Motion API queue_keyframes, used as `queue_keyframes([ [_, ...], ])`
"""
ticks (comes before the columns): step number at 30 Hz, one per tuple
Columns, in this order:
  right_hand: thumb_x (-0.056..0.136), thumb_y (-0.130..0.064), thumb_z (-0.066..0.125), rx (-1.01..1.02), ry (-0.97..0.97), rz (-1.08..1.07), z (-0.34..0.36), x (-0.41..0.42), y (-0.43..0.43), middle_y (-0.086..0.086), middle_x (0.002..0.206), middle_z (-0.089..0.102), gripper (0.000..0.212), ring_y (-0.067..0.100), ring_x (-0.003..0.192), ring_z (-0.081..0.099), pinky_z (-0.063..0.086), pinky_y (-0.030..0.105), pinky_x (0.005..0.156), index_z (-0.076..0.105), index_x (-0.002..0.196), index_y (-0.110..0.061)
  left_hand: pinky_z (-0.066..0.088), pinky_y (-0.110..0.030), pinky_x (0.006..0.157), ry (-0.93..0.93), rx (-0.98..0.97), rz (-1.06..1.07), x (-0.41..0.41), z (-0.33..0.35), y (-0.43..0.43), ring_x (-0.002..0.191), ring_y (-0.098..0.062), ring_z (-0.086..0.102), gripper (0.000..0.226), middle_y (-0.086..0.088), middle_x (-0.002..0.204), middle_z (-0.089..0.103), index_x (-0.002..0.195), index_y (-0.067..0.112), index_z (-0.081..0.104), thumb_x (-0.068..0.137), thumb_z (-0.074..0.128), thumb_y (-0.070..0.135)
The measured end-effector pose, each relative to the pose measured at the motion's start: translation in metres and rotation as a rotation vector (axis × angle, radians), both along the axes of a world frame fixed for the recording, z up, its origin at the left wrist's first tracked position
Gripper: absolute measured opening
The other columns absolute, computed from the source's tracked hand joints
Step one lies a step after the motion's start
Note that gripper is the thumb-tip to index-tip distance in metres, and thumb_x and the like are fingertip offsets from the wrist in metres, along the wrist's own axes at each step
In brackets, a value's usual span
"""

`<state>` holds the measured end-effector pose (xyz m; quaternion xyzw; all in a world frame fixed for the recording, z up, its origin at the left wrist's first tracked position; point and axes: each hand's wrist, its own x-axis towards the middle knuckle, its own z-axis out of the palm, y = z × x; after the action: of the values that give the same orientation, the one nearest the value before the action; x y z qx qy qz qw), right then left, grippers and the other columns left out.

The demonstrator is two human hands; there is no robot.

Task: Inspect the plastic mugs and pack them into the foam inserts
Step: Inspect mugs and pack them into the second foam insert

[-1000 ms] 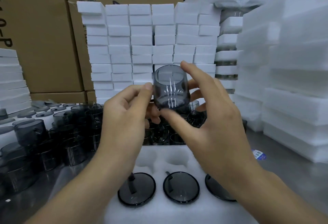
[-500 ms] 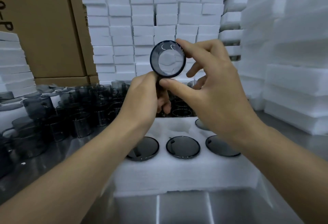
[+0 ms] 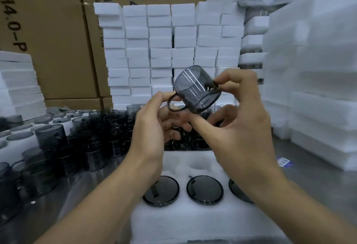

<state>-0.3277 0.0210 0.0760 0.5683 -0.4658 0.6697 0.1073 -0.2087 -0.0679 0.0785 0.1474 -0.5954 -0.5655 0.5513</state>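
Observation:
A smoky grey see-through plastic mug (image 3: 195,90) is held up at chest height, tilted, its handle pointing down and left. My left hand (image 3: 152,127) pinches the handle from the left. My right hand (image 3: 237,125) grips the mug's rim at the right with thumb and fingers. Below lies a white foam insert (image 3: 193,222); its near row holds three mugs (image 3: 204,189) sunk in round pockets, the right one partly hidden by my right wrist. Two pockets behind them are empty.
A crowd of loose grey mugs (image 3: 87,137) covers the metal table on the left and behind the insert. Stacks of white foam blocks (image 3: 164,54) form a wall ahead, more foam slabs (image 3: 316,93) rise at right, and cardboard boxes (image 3: 52,36) stand behind.
The mug was first held side-on, then turned so its round end faced me; now it is tilted side-on again with the handle down-left. The view dropped and then rose again.

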Motion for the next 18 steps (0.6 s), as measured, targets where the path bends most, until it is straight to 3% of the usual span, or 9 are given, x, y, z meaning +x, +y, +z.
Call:
queue_keyframes([
  [3, 0.08, -0.022, 0.094, 0.054, -0.281, 0.284, 0.004, 0.01, 0.003, -0.008, 0.111, 0.078, 0.056, 0.025, 0.064, 0.075, 0.056, 0.026, 0.058, 0.05, 0.113, -0.034, 0.054, -0.027, 0.063, -0.014, 0.073, -0.117, 0.001, 0.0, 0.001, 0.085, -0.015, 0.071, 0.043, -0.004, 0.101, 0.08, 0.106, 0.021, 0.081, 0.111, 0.042, 0.039],
  [6, 0.083, -0.044, 0.086, 0.27, -0.545, 0.573, 0.008, 0.018, 0.004, 0.001, 0.107, 0.081, 0.052, 0.022, 0.072, 0.075, 0.051, 0.026, 0.062, 0.058, 0.121, -0.025, 0.051, -0.035, 0.08, -0.034, 0.077, -0.265, 0.001, 0.001, 0.002, 0.107, -0.019, 0.07, 0.055, -0.005, 0.128, 0.077, 0.128, 0.018, 0.078, 0.107, 0.043, 0.054],
  [9, 0.082, -0.067, 0.076, 0.444, -0.706, 0.767, 0.012, 0.02, 0.003, 0.006, 0.111, 0.081, 0.059, 0.018, 0.066, 0.073, 0.052, 0.025, 0.062, 0.073, 0.118, -0.021, 0.047, -0.038, 0.078, -0.041, 0.083, -0.341, 0.002, 0.004, 0.003, 0.103, -0.029, 0.064, 0.059, 0.0, 0.115, 0.077, 0.121, 0.02, 0.08, 0.1, 0.049, 0.065],
  [12, 0.08, -0.078, 0.061, 0.553, -0.771, 0.837, 0.016, 0.019, 0.003, 0.007, 0.108, 0.082, 0.072, 0.014, 0.061, 0.07, 0.053, 0.024, 0.06, 0.077, 0.111, -0.015, 0.043, -0.049, 0.088, -0.068, 0.084, -0.313, 0.002, 0.005, 0.003, 0.103, -0.035, 0.057, 0.062, -0.009, 0.112, 0.071, 0.119, 0.021, 0.082, 0.09, 0.057, 0.071],
  [14, 0.079, -0.079, 0.059, 0.575, -0.787, 0.86, 0.016, 0.019, 0.002, 0.008, 0.104, 0.082, 0.072, 0.015, 0.061, 0.07, 0.052, 0.023, 0.057, 0.079, 0.104, -0.015, 0.042, -0.047, 0.088, -0.081, 0.058, -0.276, 0.003, 0.007, 0.004, 0.105, -0.036, 0.054, 0.06, -0.012, 0.114, 0.07, 0.116, 0.025, 0.084, 0.088, 0.058, 0.071],
  [16, 0.085, -0.077, 0.064, 0.546, -0.768, 0.873, 0.016, 0.019, 0.003, 0.007, 0.106, 0.082, 0.064, 0.017, 0.068, 0.074, 0.052, 0.022, 0.054, 0.083, 0.101, -0.018, 0.046, -0.043, 0.097, -0.056, 0.035, -0.233, 0.004, 0.008, 0.005, 0.107, -0.035, 0.065, 0.056, -0.011, 0.119, 0.077, 0.117, 0.025, 0.083, 0.09, 0.058, 0.067],
  [18, 0.083, -0.066, 0.072, 0.488, -0.748, 0.852, 0.015, 0.018, 0.003, 0.006, 0.111, 0.081, 0.048, 0.019, 0.078, 0.078, 0.055, 0.023, 0.056, 0.084, 0.105, -0.024, 0.05, -0.044, 0.103, -0.047, 0.015, -0.185, 0.005, 0.008, 0.004, 0.113, -0.021, 0.073, 0.053, -0.004, 0.119, 0.08, 0.118, 0.024, 0.083, 0.092, 0.059, 0.063],
])
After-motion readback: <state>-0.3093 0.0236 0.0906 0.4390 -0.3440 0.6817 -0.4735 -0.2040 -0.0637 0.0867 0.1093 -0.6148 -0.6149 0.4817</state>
